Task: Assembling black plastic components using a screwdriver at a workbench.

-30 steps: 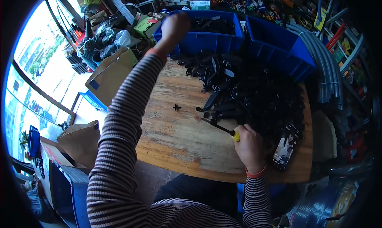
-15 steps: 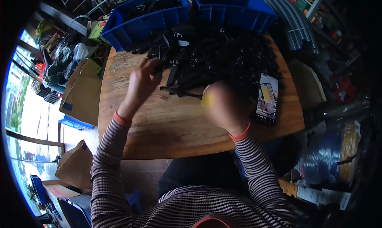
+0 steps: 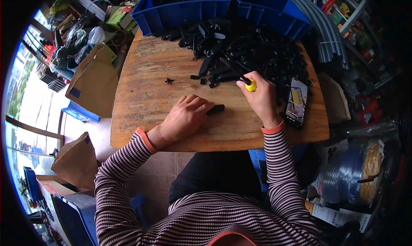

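Note:
My left hand lies low over the near middle of the wooden table. Its fingers are closed on a small black plastic part that sticks out past the fingertips. To its right, my right hand is wrapped round a screwdriver with a yellow and black handle. The dark shaft slants up and left toward the heap of black parts. Between hands and heap lie a few small loose black pieces. A tiny black cross-shaped piece sits alone farther left.
Two blue bins stand at the table's far edge, the left one holding black parts. A phone with its screen lit lies by the right edge. Grey tubing curves beyond the far right corner. A brown paper bag stands left of the table.
My left hand has come back from the heap toward the near middle and now holds a black part. My right hand has shifted up and right with the screwdriver. The view has tilted slightly.

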{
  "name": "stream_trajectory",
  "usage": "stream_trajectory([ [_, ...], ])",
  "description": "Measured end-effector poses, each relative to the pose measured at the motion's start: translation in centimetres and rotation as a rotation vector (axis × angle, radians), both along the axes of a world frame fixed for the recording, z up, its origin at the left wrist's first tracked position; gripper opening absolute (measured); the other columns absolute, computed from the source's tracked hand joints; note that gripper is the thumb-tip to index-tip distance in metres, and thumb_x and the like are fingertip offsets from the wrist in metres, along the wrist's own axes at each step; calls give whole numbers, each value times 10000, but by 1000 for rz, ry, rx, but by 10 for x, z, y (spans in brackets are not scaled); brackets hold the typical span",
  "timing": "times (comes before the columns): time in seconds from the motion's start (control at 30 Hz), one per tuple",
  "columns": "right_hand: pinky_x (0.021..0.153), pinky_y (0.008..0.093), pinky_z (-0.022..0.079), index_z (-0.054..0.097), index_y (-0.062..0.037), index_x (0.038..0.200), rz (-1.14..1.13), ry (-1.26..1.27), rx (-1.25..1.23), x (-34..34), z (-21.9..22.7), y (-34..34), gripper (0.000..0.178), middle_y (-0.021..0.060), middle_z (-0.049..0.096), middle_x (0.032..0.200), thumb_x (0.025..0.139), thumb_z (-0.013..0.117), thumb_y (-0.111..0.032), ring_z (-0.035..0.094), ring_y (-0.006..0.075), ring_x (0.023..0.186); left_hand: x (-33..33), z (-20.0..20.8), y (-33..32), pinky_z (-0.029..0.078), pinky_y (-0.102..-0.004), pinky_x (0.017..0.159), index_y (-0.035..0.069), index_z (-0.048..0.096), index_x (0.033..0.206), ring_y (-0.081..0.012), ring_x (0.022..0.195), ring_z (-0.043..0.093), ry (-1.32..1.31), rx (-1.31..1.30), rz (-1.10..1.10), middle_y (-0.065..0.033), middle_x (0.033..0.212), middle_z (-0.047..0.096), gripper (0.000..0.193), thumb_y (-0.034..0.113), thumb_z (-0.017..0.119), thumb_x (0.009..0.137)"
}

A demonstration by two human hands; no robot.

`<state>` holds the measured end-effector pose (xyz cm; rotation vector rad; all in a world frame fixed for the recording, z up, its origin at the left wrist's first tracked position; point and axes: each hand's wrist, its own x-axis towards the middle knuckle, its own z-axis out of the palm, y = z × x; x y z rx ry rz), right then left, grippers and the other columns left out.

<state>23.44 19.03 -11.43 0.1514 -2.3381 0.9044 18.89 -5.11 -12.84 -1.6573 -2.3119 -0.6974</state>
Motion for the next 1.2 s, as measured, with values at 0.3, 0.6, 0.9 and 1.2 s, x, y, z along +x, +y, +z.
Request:
stream_trajectory([
  [0.3,634,279,498,620,5,883,71,15,-20,2,-2,-11,143,112,683,811,826,721,-78,657,184,713,14,-4,31,494,-355,765,-5,582,1106,-250,941,530,418,-306,32,-143,1126,552,364,98,652,764],
  [0.6,617,332,498,613,-7,879,63,-103,-9,16,4,-6,149,131,643,805,792,726,-51,645,302,714,20,-1,33,511,-346,733,-11,592,1079,-248,912,562,84,122,-89,-143,1120,549,415,139,670,700],
  [0.9,611,355,501,623,-23,877,142,-207,173,11,3,-23,192,122,632,824,706,677,46,640,322,737,7,-17,29,528,-340,769,-56,583,1056,-245,877,580,77,41,-204,-149,1097,549,380,87,631,707],
  [1.2,579,257,461,611,-18,873,237,-288,-98,-1,34,-20,73,65,642,779,829,650,25,606,157,658,7,-16,21,526,-316,780,-63,581,1064,-241,913,579,118,-27,-201,-132,1089,541,373,91,606,726],
])
